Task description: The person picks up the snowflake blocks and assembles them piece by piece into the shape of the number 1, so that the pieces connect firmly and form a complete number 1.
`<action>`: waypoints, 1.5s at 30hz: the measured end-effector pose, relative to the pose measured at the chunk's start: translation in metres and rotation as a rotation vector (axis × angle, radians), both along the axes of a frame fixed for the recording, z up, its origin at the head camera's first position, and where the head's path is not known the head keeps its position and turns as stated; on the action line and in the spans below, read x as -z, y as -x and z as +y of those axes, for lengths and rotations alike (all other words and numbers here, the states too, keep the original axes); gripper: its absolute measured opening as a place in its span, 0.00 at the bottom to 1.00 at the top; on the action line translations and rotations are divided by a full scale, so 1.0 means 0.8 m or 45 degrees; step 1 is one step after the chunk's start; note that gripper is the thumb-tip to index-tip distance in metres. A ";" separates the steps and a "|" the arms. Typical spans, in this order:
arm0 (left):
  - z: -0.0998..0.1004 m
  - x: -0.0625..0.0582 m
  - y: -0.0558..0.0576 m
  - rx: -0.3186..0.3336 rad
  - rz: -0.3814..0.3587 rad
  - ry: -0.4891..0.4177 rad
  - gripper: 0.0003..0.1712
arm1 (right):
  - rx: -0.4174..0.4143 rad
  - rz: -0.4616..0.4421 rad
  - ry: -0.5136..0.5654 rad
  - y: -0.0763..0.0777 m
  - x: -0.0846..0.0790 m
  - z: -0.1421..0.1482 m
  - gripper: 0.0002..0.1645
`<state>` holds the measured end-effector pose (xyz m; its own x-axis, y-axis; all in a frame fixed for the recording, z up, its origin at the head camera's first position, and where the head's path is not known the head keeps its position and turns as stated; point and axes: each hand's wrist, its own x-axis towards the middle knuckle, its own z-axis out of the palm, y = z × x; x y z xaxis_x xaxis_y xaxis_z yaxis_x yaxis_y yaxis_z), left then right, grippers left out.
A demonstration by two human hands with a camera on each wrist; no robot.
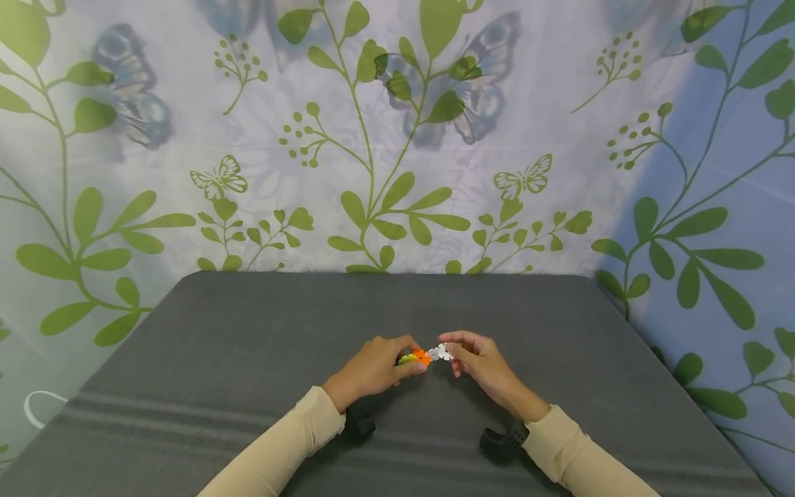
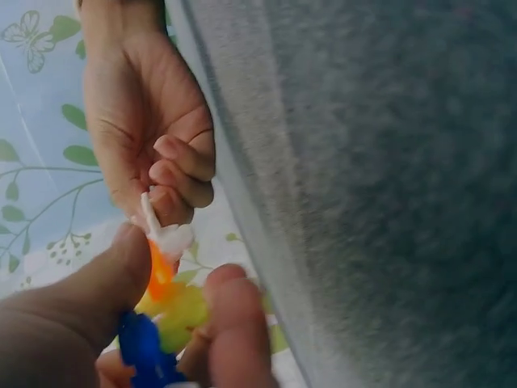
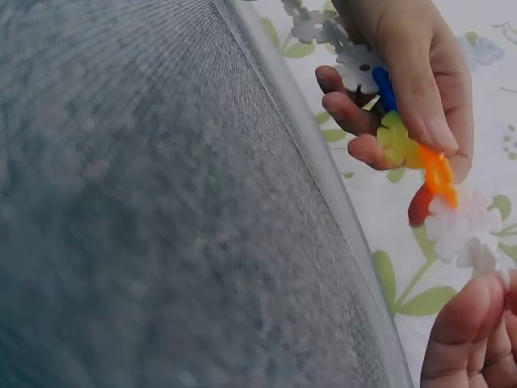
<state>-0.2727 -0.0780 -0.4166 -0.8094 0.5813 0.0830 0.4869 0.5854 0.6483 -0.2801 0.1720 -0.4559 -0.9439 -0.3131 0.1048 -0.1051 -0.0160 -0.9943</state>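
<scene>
Both hands meet over the middle of the table, working on a row of interlocking plastic snowflake discs. My left hand grips the coloured part: an orange disc, a yellow-green disc and a blue disc in the right wrist view. Beyond the blue one, a pale grey-white disc shows behind the fingers, with more pale pieces trailing past it. My right hand pinches the white end between thumb and fingers. A white disc adjoins the orange one, between the two hands.
The dark grey cloth-covered table spreads under both hands. Behind it hangs a curtain printed with leaves and butterflies. Black straps sit at the wrists, below the beige sleeves. A white loop shows beyond the left edge.
</scene>
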 end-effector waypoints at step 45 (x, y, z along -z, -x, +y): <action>0.050 0.010 -0.010 -0.055 -0.906 -0.659 0.18 | -0.135 -0.258 -0.122 0.100 -0.041 0.036 0.13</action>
